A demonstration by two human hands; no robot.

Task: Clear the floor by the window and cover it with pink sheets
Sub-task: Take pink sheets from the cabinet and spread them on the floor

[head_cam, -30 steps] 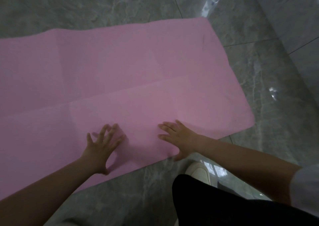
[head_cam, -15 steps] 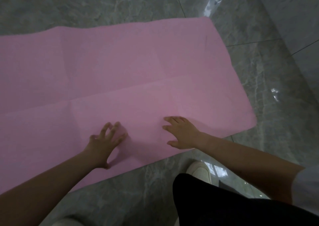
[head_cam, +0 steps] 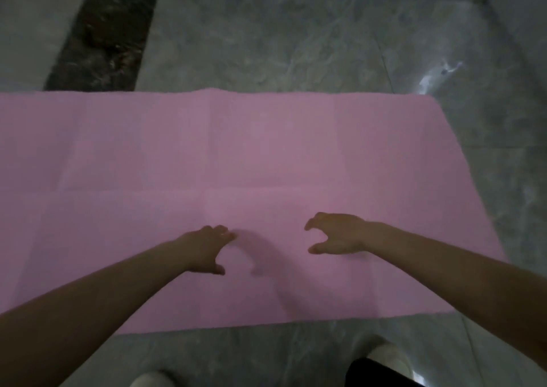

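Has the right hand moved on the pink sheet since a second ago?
Yes. The right hand has gone from the pink sheet's near edge further in toward its horizontal crease, fingers now curled and raised rather than flat.

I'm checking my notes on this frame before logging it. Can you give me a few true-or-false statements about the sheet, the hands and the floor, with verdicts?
1. A pink sheet lies spread flat on the grey marble floor. True.
2. The left hand grips a folded corner of the sheet. False: it is over the middle of the sheet's near half, holding nothing.
3. The right hand holds nothing, its fingers loosely curled. True.
4. The sheet's right edge runs out of the picture. False: the right edge shows, with bare floor beyond it; the left side is the one cut off.
5. A dark stone strip lies beyond the sheet's far edge, upper left. True.
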